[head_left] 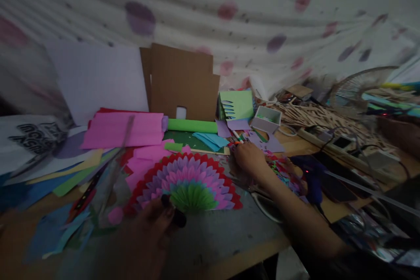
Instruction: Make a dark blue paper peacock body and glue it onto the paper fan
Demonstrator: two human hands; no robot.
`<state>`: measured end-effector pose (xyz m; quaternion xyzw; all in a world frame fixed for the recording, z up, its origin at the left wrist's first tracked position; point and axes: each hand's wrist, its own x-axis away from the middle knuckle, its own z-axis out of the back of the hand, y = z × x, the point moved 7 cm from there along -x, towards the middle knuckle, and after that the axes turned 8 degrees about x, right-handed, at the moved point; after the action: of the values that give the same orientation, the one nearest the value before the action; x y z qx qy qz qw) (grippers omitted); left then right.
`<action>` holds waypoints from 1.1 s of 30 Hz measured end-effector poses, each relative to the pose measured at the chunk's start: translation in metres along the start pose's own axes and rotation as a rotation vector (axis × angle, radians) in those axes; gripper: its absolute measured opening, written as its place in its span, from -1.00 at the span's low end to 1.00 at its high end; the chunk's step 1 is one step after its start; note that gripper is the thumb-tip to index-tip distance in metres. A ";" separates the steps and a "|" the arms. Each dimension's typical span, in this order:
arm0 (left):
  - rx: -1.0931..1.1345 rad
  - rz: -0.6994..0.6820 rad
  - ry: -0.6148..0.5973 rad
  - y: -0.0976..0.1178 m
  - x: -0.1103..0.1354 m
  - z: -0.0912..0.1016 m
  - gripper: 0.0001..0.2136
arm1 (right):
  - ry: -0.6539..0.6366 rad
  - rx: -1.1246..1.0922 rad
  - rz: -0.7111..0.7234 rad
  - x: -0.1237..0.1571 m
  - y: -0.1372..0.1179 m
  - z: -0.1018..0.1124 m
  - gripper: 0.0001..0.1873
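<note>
A layered paper fan [193, 183], red outside, then purple, pink, blue and a green centre, lies spread on the grey work mat [216, 236]. My left hand [152, 223] is closed at the fan's lower left edge, with dark tips on thumb and finger. My right hand [251, 159] reaches past the fan's right side, palm down. Its fingertips are hidden among small things beside a white marker [237, 137]; whether they grip anything cannot be seen. Scissors [254, 189] lie partly under my right forearm.
Pink crepe paper [124, 129], a green paper roll [193, 125] and cardboard [183, 78] stand behind. A cutter knife [87, 192] lies left among paper strips. At right are a purple glue gun [310, 177], a small white box [267, 119], wooden sticks [315, 118] and another person's hand [398, 131].
</note>
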<state>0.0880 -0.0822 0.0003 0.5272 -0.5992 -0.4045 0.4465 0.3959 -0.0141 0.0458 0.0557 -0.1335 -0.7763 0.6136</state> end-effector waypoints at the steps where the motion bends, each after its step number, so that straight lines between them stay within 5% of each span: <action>1: -0.008 0.039 -0.004 0.001 0.002 -0.004 -0.86 | 0.003 0.014 0.011 0.000 -0.001 0.000 -0.68; 5: 0.093 0.196 0.038 0.002 0.006 -0.015 -0.86 | 0.038 0.044 0.005 0.005 -0.001 0.006 -0.75; 10: 0.238 0.154 0.167 -0.002 0.003 -0.010 -0.77 | 0.105 0.018 -0.089 0.023 0.033 0.024 -0.78; 14: 0.333 0.140 0.192 -0.005 0.003 -0.014 -0.70 | 0.161 -0.121 -0.014 0.053 0.048 0.036 -0.77; 18: 0.325 0.096 0.197 0.001 0.006 -0.019 -0.67 | 0.304 -0.720 0.207 0.103 0.015 0.045 -0.72; 21: 0.190 0.034 0.233 0.005 0.011 -0.018 -0.66 | 0.288 -0.946 0.328 0.136 -0.026 0.038 -0.77; 26: 0.062 0.026 0.212 0.009 0.024 -0.022 -0.62 | 0.199 -1.037 0.454 0.163 -0.072 0.027 -0.74; 33: 0.002 0.007 0.112 0.016 0.030 -0.031 -0.69 | 0.181 -1.027 0.445 0.166 -0.069 0.029 -0.70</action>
<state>0.1124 -0.1109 0.0271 0.5474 -0.5753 -0.3724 0.4803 0.2836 -0.1558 0.0676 -0.2129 0.3057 -0.5858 0.7198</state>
